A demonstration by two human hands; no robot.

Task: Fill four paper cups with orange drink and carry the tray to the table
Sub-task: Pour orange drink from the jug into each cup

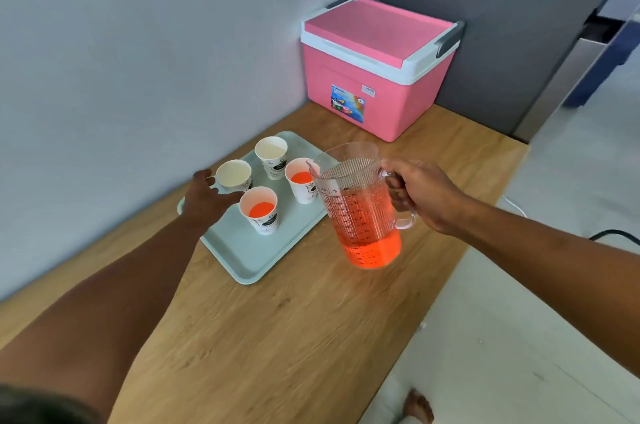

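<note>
The right hand [427, 195] has its grip curled round the handle of a clear plastic measuring jug [356, 205], holding it upright and lifted just off the wooden surface [277, 337], beside the tray's right long edge. It is likely held upright so that nothing spills between pours. The left hand [207, 196] has its grip spread, fingers relaxed, reaching over the tray's left edge with fingertips at the rim of the nearest empty paper cup [234, 174]; whether they touch it I cannot tell. That reach looks meant to steady the light cup for filling.

The pale green tray [235, 257] is smooth, rectangular, round-cornered with a low raised rim, and lies near the surface's wall-side edge. Four white printed paper cups stand on it, tapered and thin-walled. The near cup [259, 210] and the right-hand cup [301, 179] hold orange drink, each partly filled; the far cup [271, 152] is empty too. So the filling seems about half done.

The jug is ribbed, printed with a graduated scale, and roughly half full of translucent orange liquid. A pink cooler box [375, 77] with a white rim and grey latches sits at the surface's far corner.
</note>
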